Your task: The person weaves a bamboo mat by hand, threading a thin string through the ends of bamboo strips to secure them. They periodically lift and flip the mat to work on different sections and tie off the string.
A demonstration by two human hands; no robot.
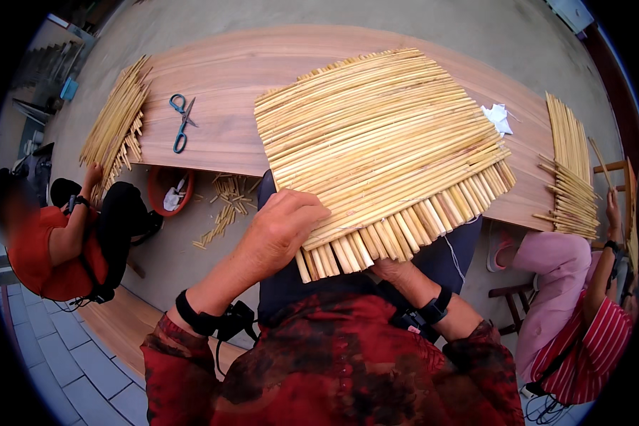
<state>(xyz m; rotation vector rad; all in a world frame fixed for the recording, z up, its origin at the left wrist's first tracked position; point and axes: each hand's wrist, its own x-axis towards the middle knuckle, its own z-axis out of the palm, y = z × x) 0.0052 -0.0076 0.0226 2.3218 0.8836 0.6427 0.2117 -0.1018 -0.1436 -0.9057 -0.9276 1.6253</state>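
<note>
A mat of straw-coloured reed stalks (376,142) rests partly on the table and juts over its near edge above my lap. Its upper stalks run side to side; beneath them, the cut ends of a crosswise layer (412,231) show along the near side. My left hand (285,226) is closed over the mat's near left corner, fingers on top and thumb out of sight. Under the near edge is my right hand (397,273), its fingers hidden by the stalks. White string (453,255) dangles close to the right wrist.
Scissors with blue-green handles (181,124) lie on the wooden table (220,67), left of the mat. Reed bundles lie at the left end (117,117) and right end (571,170). A white crumpled piece (498,118) sits behind the mat. Below are a reddish tub (170,190) and cut stalks (227,206). People sit on both sides.
</note>
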